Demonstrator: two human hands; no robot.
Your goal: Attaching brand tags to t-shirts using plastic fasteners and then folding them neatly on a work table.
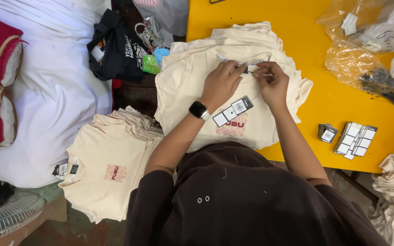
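left hand (pixel 222 84): pinched at collar of top shirt (pixel 233 98) | right hand (pixel 272 84): pinched at same collar | shirt: on stack at tabletop (pixel 306 41) near-left edge | hangtag (pixel 232 110): on shirt chest | tags (pixel 354 139): near edge, right | second stack (pixel 110 168): left, off table

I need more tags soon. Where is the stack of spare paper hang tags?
In the head view, the fanned stack of black-and-white paper hang tags lies on the yellow table, right of the person's right hand.

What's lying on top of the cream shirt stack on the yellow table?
A black-and-white hang tag lies on the top shirt, and both hands, left and right, work at its collar, hiding the neck label.
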